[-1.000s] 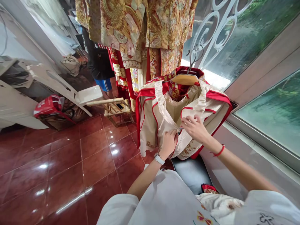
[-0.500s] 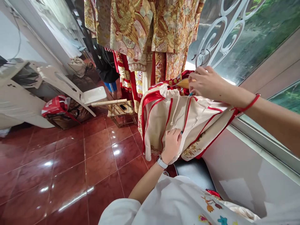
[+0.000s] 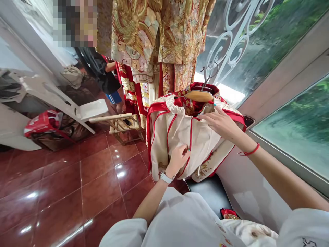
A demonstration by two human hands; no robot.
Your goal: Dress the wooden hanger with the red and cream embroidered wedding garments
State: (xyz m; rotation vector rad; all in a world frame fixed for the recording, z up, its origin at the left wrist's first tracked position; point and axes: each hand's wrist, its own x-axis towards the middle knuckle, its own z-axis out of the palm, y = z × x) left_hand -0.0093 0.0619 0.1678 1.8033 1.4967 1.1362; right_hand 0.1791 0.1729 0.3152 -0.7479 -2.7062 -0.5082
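A cream garment with red piping (image 3: 180, 137), perhaps a skirt, hangs in front of me with its gathered drawstring waistband (image 3: 173, 106) at the top. Behind the waistband, a wooden hanger (image 3: 199, 95) sits inside a red patterned garment (image 3: 217, 92), its metal hook upward. My left hand (image 3: 177, 160), with a watch on the wrist, is curled closed on the cream cloth low on its front. My right hand (image 3: 218, 121) pinches the upper edge of the garment, just below the hanger.
Gold embroidered garments (image 3: 136, 31) hang ahead. A bamboo stool (image 3: 125, 125), white chair (image 3: 92, 109) and red bag (image 3: 42, 125) stand left. A person in dark clothes (image 3: 96, 65) is beyond. A black seat (image 3: 208, 192) is below; a window with white scrollwork (image 3: 226, 44) is right.
My right hand has moved off the hanger, down to the garment's upper edge; the wooden hanger now shows fully. My left hand stays on the cloth. The person beyond has come further into view.
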